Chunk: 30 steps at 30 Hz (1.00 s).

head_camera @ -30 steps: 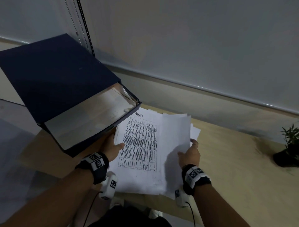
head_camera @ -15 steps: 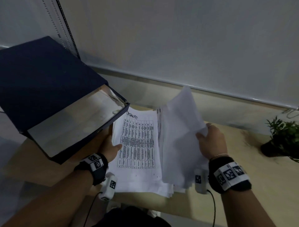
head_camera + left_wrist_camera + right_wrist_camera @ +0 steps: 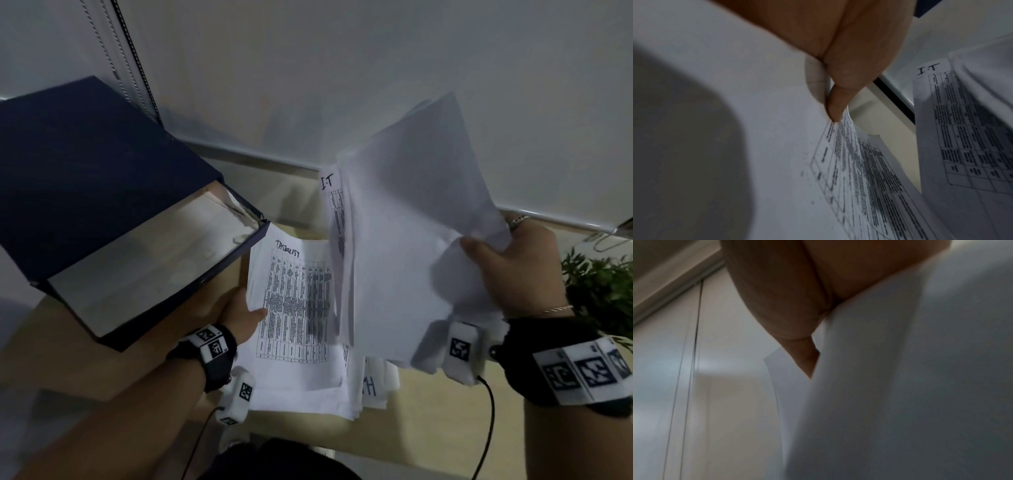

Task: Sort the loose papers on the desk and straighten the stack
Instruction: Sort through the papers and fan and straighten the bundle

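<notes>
Desk (image 3: 438, 404) under papers (image 3: 294, 342), perhaps plant (image 3: 603, 291).

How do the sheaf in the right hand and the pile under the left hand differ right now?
The lifted sheaf stands raised off the desk, gripped by the right hand; the desk pile lies flat, its edge pinched by the left hand. The lifted sheaf shows a blank back, with an "I.T" sheet behind; the desk pile's top sheet is headed "Tasklist". The lifted sheaf is crumpled at the grip. Both are white, unevenly stacked paper.

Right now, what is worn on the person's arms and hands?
Both forearms are bare, no sleeves. Each wrist has a black band with white square-code tags and a small white tagged camera block trailing a thin black cable. The right hand also wears a ring and a thin bracelet; the left hand shows none.
</notes>
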{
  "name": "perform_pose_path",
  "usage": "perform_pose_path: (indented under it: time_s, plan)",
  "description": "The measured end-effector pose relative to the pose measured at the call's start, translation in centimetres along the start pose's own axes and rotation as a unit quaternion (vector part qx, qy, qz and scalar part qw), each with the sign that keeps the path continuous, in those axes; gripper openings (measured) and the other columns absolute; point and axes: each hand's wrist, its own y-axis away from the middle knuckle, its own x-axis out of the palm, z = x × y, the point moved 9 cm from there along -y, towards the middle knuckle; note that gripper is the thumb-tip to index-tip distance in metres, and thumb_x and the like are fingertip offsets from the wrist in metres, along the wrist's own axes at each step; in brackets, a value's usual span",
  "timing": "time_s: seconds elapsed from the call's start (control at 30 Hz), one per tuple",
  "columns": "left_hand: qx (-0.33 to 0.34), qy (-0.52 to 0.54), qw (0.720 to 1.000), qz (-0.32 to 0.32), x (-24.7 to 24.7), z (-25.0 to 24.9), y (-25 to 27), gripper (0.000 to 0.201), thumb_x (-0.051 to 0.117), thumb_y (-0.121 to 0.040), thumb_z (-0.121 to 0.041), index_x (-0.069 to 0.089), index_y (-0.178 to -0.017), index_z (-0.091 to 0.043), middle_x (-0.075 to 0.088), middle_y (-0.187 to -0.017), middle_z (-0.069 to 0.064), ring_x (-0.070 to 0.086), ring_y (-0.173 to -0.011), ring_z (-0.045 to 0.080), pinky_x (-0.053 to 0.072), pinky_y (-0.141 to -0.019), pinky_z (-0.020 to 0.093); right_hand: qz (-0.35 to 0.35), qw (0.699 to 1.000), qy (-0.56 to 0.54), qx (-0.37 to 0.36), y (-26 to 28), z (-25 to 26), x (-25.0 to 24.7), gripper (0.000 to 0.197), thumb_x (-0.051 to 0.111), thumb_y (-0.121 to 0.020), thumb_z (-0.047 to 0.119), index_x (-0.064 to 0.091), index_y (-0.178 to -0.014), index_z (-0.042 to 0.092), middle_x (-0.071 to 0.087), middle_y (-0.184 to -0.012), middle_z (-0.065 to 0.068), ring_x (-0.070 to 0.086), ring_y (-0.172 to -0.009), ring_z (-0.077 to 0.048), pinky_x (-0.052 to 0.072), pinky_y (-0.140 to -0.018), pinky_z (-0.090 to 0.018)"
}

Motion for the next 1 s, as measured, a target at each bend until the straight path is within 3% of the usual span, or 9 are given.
perform_pose_path:
  time_s: [0.07, 0.2, 0.27, 0.43, 0.6, 0.73, 0.8, 0.87, 1.0]
  plan:
    - [-0.004, -0.002, 1.000, 0.018, 0.4, 0.1, 0.0, 0.059, 0.069, -0.087, -0.007, 0.045, -0.141, -0.005, 0.055, -0.140, 0.008, 0.052, -0.129, 0.026, 0.040, -0.112, 0.041, 0.015, 1.000, -0.009, 0.025, 0.0, -0.9, 0.3, 0.014, 0.073, -0.081, 0.009, 0.068, -0.094, 0.007, 0.063, -0.079, -0.011, 0.058, -0.073, -0.020, 0.036, -0.050, -0.009]
    - [-0.013, -0.026, 0.999, 0.033, 1.1, -0.1, 0.3, 0.060, 0.067, -0.090, -0.008, 0.039, -0.143, -0.007, 0.051, -0.138, 0.000, 0.048, -0.131, 0.024, 0.036, -0.108, 0.030, 0.080, 0.991, 0.005, 0.107, 0.7, -6.4, 4.1, 0.030, 0.076, -0.077, 0.020, 0.067, -0.100, 0.003, 0.066, -0.085, -0.014, 0.062, -0.078, -0.026, 0.043, -0.062, -0.027]
    - [-0.008, -0.033, 0.999, 0.033, 1.2, -0.3, 0.5, 0.057, 0.066, -0.090, -0.007, 0.042, -0.141, -0.008, 0.053, -0.140, 0.005, 0.051, -0.129, 0.025, 0.038, -0.104, 0.029, 0.121, 0.980, 0.045, 0.151, 1.9, -9.9, 6.4, 0.040, 0.074, -0.073, 0.026, 0.067, -0.104, 0.001, 0.067, -0.087, -0.017, 0.065, -0.084, -0.031, 0.043, -0.070, -0.032]
    - [-0.002, -0.059, 0.998, 0.015, -0.2, -0.1, 1.0, 0.058, 0.068, -0.088, -0.009, 0.044, -0.141, -0.008, 0.054, -0.141, 0.009, 0.053, -0.129, 0.026, 0.043, -0.107, 0.037, 0.145, 0.956, 0.141, 0.210, 5.6, -14.8, 8.7, 0.046, 0.069, -0.083, 0.009, 0.059, -0.127, -0.002, 0.064, -0.123, -0.026, 0.061, -0.111, -0.042, 0.047, -0.090, -0.040]
    - [0.015, -0.057, 0.998, -0.005, -0.7, 0.3, 0.9, 0.051, 0.069, -0.085, -0.009, 0.049, -0.133, -0.010, 0.059, -0.132, 0.007, 0.058, -0.122, 0.027, 0.047, -0.105, 0.044, 0.104, 0.967, 0.189, 0.135, 4.8, -10.5, 5.4, 0.027, 0.063, -0.087, 0.013, 0.063, -0.112, 0.004, 0.068, -0.108, -0.026, 0.062, -0.099, -0.044, 0.047, -0.079, -0.041]
    - [0.012, -0.058, 0.998, 0.001, -0.4, -0.2, 1.1, 0.051, 0.067, -0.088, -0.004, 0.048, -0.135, -0.007, 0.058, -0.134, 0.008, 0.056, -0.123, 0.028, 0.044, -0.106, 0.040, -0.003, 0.984, 0.175, 0.047, 3.3, -3.2, -0.3, 0.023, 0.062, -0.086, 0.014, 0.065, -0.108, 0.007, 0.070, -0.096, -0.025, 0.064, -0.089, -0.044, 0.046, -0.072, -0.039]
    - [0.009, -0.056, 0.998, 0.004, -0.4, -0.3, 1.2, 0.053, 0.066, -0.088, -0.003, 0.046, -0.137, -0.007, 0.057, -0.136, 0.010, 0.055, -0.126, 0.029, 0.044, -0.107, 0.042, -0.061, 0.989, 0.138, 0.007, 3.1, 0.1, -3.2, 0.022, 0.064, -0.086, 0.014, 0.066, -0.106, 0.005, 0.071, -0.095, -0.025, 0.065, -0.087, -0.042, 0.037, -0.066, -0.030]
    - [0.002, -0.042, 0.999, 0.009, -0.2, -0.3, 1.3, 0.055, 0.065, -0.088, 0.000, 0.045, -0.138, -0.007, 0.057, -0.135, 0.009, 0.054, -0.126, 0.028, 0.043, -0.108, 0.041, -0.100, 0.992, 0.082, -0.003, 2.9, 1.9, -5.2, 0.023, 0.067, -0.086, 0.014, 0.067, -0.105, 0.002, 0.071, -0.094, -0.021, 0.066, -0.083, -0.034, 0.031, -0.065, -0.024]
    - [0.003, -0.019, 0.999, 0.026, 0.6, -0.7, 1.8, 0.059, 0.065, -0.087, -0.001, 0.042, -0.141, -0.007, 0.055, -0.138, 0.008, 0.053, -0.128, 0.027, 0.041, -0.110, 0.042, -0.104, 0.991, -0.084, 0.031, 2.6, 1.9, -3.7, 0.018, 0.074, -0.080, 0.017, 0.070, -0.095, 0.010, 0.069, -0.083, -0.006, 0.063, -0.068, -0.005, 0.048, -0.059, -0.023]
